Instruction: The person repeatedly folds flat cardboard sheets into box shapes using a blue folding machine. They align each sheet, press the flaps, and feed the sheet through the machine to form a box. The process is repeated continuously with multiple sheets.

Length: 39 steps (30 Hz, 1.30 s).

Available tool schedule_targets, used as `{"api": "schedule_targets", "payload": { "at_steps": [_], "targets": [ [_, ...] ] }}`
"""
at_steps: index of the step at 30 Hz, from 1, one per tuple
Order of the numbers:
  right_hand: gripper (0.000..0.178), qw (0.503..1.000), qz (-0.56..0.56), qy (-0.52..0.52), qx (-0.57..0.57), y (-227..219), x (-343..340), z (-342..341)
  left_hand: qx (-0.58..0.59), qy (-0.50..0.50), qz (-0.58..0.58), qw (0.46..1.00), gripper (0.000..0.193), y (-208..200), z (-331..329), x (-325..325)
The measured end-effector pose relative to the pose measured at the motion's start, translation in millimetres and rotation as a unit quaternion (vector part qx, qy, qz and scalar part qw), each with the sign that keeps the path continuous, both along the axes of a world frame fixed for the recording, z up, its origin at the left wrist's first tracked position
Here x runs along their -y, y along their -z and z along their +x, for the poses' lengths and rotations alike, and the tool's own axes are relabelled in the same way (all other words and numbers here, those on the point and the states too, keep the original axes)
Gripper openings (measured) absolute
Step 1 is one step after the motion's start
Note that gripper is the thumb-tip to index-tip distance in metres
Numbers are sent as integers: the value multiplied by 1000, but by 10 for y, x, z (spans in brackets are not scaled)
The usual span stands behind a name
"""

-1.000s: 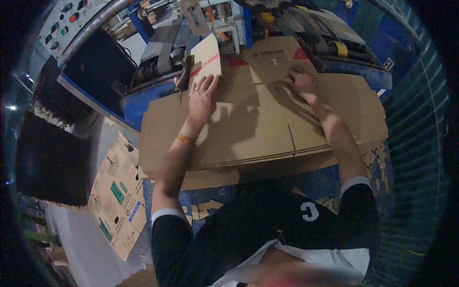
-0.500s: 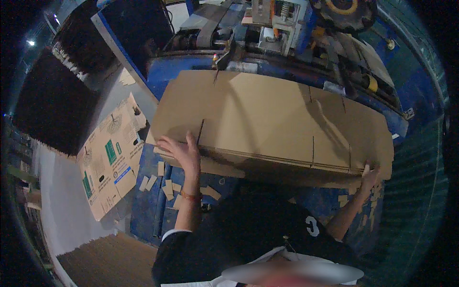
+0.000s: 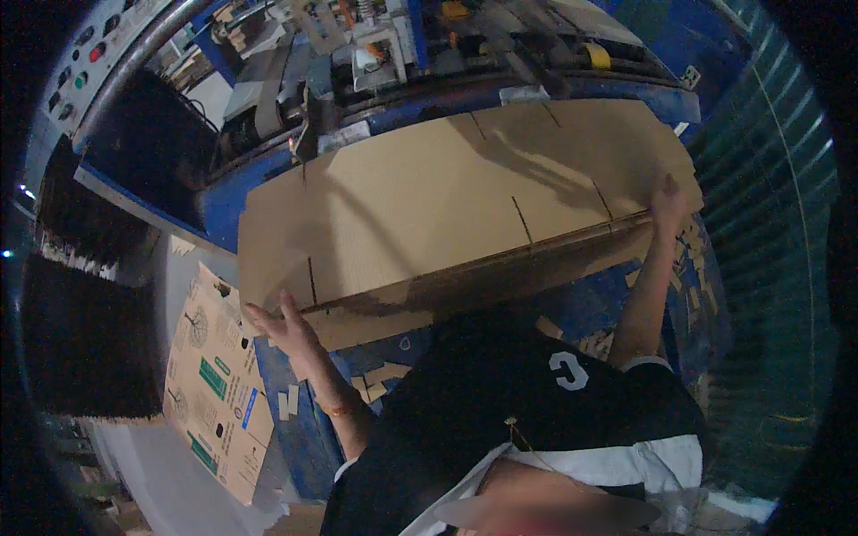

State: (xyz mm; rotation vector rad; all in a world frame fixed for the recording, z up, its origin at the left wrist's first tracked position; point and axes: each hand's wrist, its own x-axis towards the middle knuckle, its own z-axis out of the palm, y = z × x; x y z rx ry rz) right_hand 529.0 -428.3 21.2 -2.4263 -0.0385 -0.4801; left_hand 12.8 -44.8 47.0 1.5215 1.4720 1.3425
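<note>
Stack of slotted cardboard blanks (image 3: 420, 201) on blue worktable (image 3: 308, 438), long side along belt machine (image 3: 380, 62) just beyond stack. Left hand (image 3: 290, 332) at stack's near left corner, thumb spread away from fingers. Right hand (image 3: 668, 210) at stack's near right corner, thumb up; cannot tell if clamped. Wide-set hands probably there to steady both ends of long, floppy blanks. Cardboard offcuts (image 3: 384, 372) on stack's near side; printed carton sheet (image 3: 192, 393) left of stack.
</note>
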Motion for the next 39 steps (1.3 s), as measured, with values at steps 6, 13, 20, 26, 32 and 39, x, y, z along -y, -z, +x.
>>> {"api": "schedule_targets", "payload": {
  "at_steps": [6, 13, 20, 26, 32, 39],
  "targets": [
    [52, 996, 12, -86, 3, 45, 94, -51, 3, 73, 13, 997, 79, 11, 108, 38],
    [40, 783, 563, -123, 234, -282, -108, -70, 61, 20, 163, 985, 68, -421, 213, 107],
    [30, 881, 440, 31, 168, -305, 15, 803, 410, 98, -40, 906, 45, -16, -90, -583],
    [38, 772, 588, -190, 151, -875, -166, 180, 431, 112, -87, 891, 39, -122, -91, -581],
    [36, 902, 67, -377, 198, -980, -354, -1720, 174, 170, 22, 970, 27, -251, -52, 134],
    [35, 701, -208, -639, 238, -262, -683, -2172, -301, 456, 251, 799, 47, -172, 348, 470]
  ]
}}
